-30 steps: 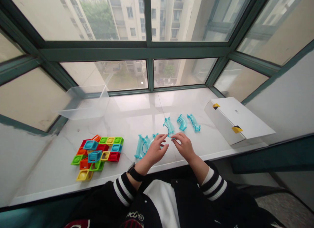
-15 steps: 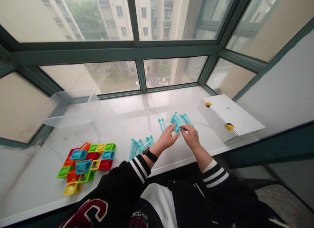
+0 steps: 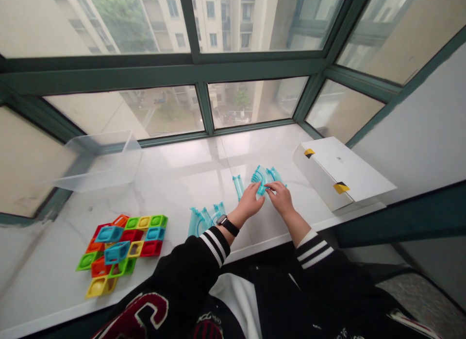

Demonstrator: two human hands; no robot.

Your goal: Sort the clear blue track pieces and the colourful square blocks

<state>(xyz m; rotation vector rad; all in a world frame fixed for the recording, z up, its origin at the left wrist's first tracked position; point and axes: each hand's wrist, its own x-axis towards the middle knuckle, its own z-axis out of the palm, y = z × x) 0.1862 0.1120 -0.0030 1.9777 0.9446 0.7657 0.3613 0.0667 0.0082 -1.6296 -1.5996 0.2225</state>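
Observation:
My left hand (image 3: pixel 251 199) and my right hand (image 3: pixel 279 195) meet at a curved piece of clear blue plastic track (image 3: pixel 259 175) on the white sill. The fingertips of both hands are closed around its near end, partly covering it. Just right of it lies another clear blue track piece (image 3: pixel 274 174), close to my right fingers. A narrow straight track piece (image 3: pixel 238 185) lies left of my left hand. More clear blue track pieces (image 3: pixel 204 217) lie beside my left forearm, which hides part of them.
A group of colourful plastic blocks (image 3: pixel 136 235) lies on the left of the sill (image 3: pixel 174 174). Behind them stands a clear plastic bin (image 3: pixel 98 178). A white box (image 3: pixel 342 166) with yellow-and-black tabs stands at the right. Green-framed windows (image 3: pixel 209 110) border the back.
The whole view has shifted slightly. Both hands stay at the curved track piece, with only a small shift of the fingers.

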